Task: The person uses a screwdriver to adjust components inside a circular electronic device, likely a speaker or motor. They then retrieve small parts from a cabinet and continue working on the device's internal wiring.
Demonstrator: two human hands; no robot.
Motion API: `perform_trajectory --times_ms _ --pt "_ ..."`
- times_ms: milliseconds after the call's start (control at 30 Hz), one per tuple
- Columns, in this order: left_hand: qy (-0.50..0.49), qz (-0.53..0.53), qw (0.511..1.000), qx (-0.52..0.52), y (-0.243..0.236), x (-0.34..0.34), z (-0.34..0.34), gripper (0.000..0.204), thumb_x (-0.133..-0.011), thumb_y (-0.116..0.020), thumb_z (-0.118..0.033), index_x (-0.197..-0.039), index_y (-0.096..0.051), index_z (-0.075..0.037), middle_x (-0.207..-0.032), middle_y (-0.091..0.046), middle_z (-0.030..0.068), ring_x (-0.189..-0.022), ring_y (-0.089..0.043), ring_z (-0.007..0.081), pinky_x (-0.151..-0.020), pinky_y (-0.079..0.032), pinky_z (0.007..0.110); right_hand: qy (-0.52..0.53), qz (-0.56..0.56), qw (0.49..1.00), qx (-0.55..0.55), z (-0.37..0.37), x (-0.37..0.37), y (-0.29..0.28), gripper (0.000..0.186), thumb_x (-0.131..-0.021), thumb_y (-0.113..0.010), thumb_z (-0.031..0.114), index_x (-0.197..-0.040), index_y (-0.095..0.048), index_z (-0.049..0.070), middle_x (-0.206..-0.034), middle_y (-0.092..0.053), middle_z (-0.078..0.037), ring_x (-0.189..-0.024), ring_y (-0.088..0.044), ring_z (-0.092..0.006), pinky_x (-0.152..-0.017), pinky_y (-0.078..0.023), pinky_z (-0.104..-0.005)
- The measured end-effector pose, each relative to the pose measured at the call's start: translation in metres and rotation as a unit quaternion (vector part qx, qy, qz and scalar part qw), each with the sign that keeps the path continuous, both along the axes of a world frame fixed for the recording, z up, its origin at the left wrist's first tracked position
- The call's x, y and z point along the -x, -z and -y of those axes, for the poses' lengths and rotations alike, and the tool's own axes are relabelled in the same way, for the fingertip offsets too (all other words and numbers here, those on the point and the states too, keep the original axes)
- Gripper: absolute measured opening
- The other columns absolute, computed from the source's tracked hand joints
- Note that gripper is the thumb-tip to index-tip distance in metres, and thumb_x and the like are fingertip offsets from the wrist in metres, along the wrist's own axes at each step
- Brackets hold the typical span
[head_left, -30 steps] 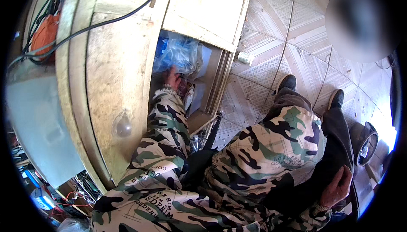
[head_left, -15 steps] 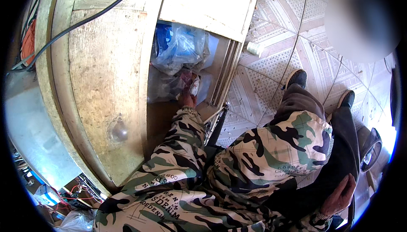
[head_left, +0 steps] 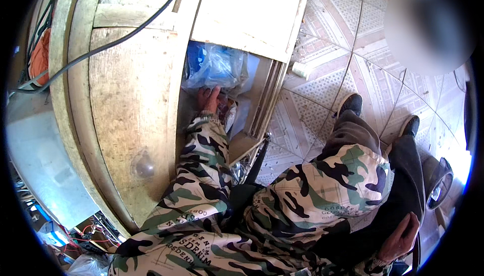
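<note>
Wooden cabinet (head_left: 133, 89), pale and scuffed, fills the left and upper middle of the head view. Patterned tile floor (head_left: 322, 76) spreads to its right. Person wears a camouflage jacket (head_left: 297, 190) and dark trousers (head_left: 406, 165); both shoes rest on the tiles. Smooth grey panel (head_left: 48, 155) lies along the cabinet's left side.

Compartment (head_left: 264, 92) stands uncovered in the cabinet, a wooden wall along its right side. Inside, toward the far end: clear plastic bag (head_left: 217, 69), blue showing through it. Black cable (head_left: 121, 34) crosses the cabinet top; orange item (head_left: 39, 59) beside it at far left.

Left hand (head_left: 208, 99) is down in the compartment at the bag's near edge, fingers somewhat apart and pointing at the plastic. Cannot tell whether it grips the bag or merely touches it.

Right hand (head_left: 401, 238) is low at right, near the dark trousers, fingers together and slightly bent. Whether it holds anything, cannot tell.

Smaller: red-and-white packet (head_left: 230, 114) just right of the left hand; pale cylinder (head_left: 301, 70) lying on the tiles near the cabinet.
</note>
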State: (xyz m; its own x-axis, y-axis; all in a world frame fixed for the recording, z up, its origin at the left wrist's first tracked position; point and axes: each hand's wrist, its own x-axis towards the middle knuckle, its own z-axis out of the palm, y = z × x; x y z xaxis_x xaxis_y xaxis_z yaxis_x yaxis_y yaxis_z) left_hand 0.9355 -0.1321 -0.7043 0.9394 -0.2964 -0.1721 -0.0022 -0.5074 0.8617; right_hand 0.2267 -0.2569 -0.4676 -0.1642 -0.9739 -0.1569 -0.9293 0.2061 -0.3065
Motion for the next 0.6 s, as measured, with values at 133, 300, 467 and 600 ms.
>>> perform_trajectory --times_ms 133,300,467,600 --pt "-0.091 -0.016 0.993 0.071 0.017 -0.011 0.035 0.073 -0.086 -0.078 -0.049 -0.143 -0.05 -0.015 -0.129 -0.061 0.0098 -0.112 -0.059 0.0262 -0.09 -0.05 0.044 0.002 0.006 1.0 -0.017 0.007 -0.001 0.004 0.02 -0.102 -0.06 0.011 -0.115 -0.067 -0.003 -0.108 -0.072 -0.017 -0.099 -0.069 -0.0254 -0.091 -0.053 -0.0344" --pt "0.117 -0.496 0.814 0.277 0.038 -0.138 -0.052 0.067 -0.094 -0.06 -0.063 -0.132 -0.056 -0.009 -0.117 -0.066 0.0101 -0.1 -0.064 0.026 -0.082 -0.056 0.041 -0.007 0.047 0.999 -0.004 0.006 0.001 0.007 0.019 -0.102 -0.06 0.009 -0.114 -0.066 -0.004 -0.107 -0.071 -0.017 -0.098 -0.068 -0.0254 -0.091 -0.052 -0.0344" --pt "-0.146 -0.545 0.777 0.278 0.082 -0.123 -0.054 0.079 -0.093 -0.047 -0.077 -0.106 -0.063 -0.001 -0.096 -0.07 0.011 -0.069 -0.061 0.0229 -0.055 -0.054 0.034 -0.004 0.002 1.0 0.013 -0.007 -0.002 -0.006 0.018 -0.102 -0.06 0.008 -0.114 -0.066 -0.004 -0.107 -0.071 -0.017 -0.098 -0.068 -0.0254 -0.091 -0.052 -0.0345" --pt "-0.061 -0.464 0.799 0.379 0.055 -0.152 -0.138 0.067 -0.098 -0.052 -0.064 -0.122 -0.062 -0.002 -0.116 -0.07 0.0141 -0.102 -0.068 0.0331 -0.081 -0.062 0.047 -0.007 0.038 0.999 -0.005 0.006 0.003 0.007 0.019 -0.102 -0.06 0.008 -0.115 -0.067 -0.003 -0.107 -0.071 -0.017 -0.099 -0.068 -0.0254 -0.092 -0.053 -0.0352"
